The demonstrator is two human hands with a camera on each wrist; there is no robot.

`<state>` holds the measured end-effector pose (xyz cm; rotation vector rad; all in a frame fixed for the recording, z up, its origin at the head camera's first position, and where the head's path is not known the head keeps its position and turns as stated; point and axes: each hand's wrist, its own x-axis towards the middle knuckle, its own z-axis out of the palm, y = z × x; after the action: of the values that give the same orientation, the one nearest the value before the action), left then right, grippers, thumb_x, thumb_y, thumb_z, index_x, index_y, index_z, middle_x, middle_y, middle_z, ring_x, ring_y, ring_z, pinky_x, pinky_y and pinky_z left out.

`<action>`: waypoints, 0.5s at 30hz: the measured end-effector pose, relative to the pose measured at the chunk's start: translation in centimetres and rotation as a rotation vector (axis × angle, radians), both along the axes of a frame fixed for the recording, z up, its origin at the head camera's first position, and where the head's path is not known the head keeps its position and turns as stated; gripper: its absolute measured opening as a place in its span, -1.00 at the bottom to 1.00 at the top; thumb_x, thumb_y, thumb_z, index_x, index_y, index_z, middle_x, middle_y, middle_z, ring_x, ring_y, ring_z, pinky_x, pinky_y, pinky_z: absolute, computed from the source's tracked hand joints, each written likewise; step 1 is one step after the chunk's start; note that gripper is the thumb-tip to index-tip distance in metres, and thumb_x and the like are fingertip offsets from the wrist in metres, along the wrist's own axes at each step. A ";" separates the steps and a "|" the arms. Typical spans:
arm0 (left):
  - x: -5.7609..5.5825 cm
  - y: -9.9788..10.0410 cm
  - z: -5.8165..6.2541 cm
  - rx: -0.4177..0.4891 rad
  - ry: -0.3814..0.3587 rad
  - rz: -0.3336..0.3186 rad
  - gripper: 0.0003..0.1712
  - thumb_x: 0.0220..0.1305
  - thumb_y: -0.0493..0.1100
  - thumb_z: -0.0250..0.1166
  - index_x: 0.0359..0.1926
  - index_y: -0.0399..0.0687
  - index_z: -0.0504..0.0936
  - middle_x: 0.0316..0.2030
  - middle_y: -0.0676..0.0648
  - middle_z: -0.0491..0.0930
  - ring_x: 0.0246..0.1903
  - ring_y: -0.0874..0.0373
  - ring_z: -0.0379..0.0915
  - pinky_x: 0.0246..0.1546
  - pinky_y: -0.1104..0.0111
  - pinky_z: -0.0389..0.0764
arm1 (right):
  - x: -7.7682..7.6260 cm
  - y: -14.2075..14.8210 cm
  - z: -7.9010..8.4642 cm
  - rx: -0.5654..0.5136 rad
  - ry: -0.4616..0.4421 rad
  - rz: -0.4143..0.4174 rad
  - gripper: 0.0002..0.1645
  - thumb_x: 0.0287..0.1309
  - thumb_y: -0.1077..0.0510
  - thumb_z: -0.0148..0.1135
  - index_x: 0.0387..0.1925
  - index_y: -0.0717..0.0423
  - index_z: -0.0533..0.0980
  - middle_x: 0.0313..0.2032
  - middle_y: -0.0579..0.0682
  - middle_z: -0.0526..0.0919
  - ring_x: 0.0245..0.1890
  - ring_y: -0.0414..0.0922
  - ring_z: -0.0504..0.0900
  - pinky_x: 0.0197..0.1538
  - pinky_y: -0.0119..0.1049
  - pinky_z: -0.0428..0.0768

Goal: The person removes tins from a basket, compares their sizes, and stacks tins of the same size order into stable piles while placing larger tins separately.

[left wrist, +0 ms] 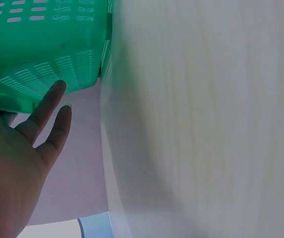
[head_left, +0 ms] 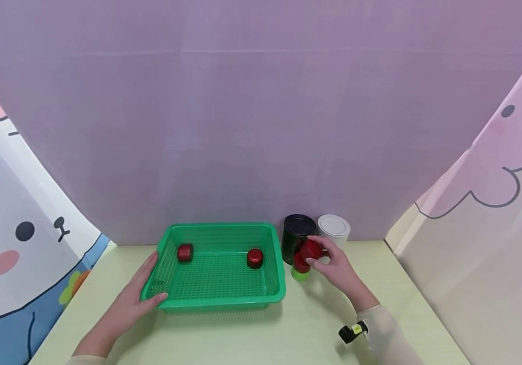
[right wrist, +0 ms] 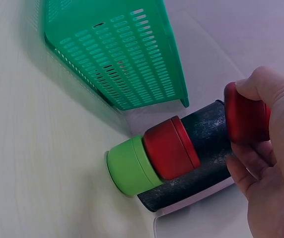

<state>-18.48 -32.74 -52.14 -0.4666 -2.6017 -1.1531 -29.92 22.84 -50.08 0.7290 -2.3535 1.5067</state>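
In the head view my right hand (head_left: 336, 268) pinches a small red tin (head_left: 311, 249) between thumb and fingers. Slightly above a stack it hangs, and the right wrist view shows a gap between them. That stack is a red tin (right wrist: 171, 148) on top of a light green tin (right wrist: 133, 166), standing in front of a black can (head_left: 293, 233). My left hand (head_left: 128, 304) rests against the left side of a green plastic basket (head_left: 224, 304), thumb at the near-left rim. Its visible fingers extend along the basket's outer wall in the left wrist view.
Inside the basket, a red tin (head_left: 185, 252) lies on its side at the left and another red tin (head_left: 254, 258) sits at the right. Beside the black can stands a white can (head_left: 334, 225). A purple cloth backdrop (head_left: 261, 126) rises behind the table.
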 end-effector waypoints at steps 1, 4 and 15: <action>0.0 0.0 0.0 -0.001 0.002 0.001 0.19 0.42 -0.13 0.52 0.82 0.04 -0.03 0.79 -0.07 -0.10 0.71 -0.31 -0.17 0.43 0.55 -0.12 | 0.0 0.0 0.0 0.000 0.000 -0.001 -0.31 0.29 0.38 0.55 0.42 0.11 0.59 0.12 0.10 0.69 0.03 -0.05 0.65 0.09 -0.18 0.71; -0.1 0.0 0.0 -0.003 -0.001 0.001 0.19 0.43 -0.12 0.52 0.82 0.04 -0.04 0.79 -0.06 -0.11 0.71 -0.33 -0.17 0.46 0.47 -0.11 | 0.0 0.0 -0.1 0.009 0.013 -0.006 -0.29 0.27 0.38 0.57 0.43 0.09 0.60 0.16 0.11 0.67 0.04 -0.03 0.66 0.09 -0.16 0.71; -0.1 -0.1 -0.1 -0.005 0.025 -0.003 0.20 0.41 -0.14 0.53 0.82 0.01 -0.03 0.79 -0.08 -0.09 0.73 -0.19 -0.18 0.34 0.71 -0.13 | 0.2 -0.7 -0.8 0.075 0.031 -0.108 -0.26 0.19 0.38 0.64 0.38 0.20 0.58 0.07 0.06 0.73 0.05 0.04 0.66 0.13 0.11 0.70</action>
<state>-18.58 -32.82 -52.25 -0.4834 -2.5840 -1.1340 -29.70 22.10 -50.85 0.6268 -2.3960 1.3605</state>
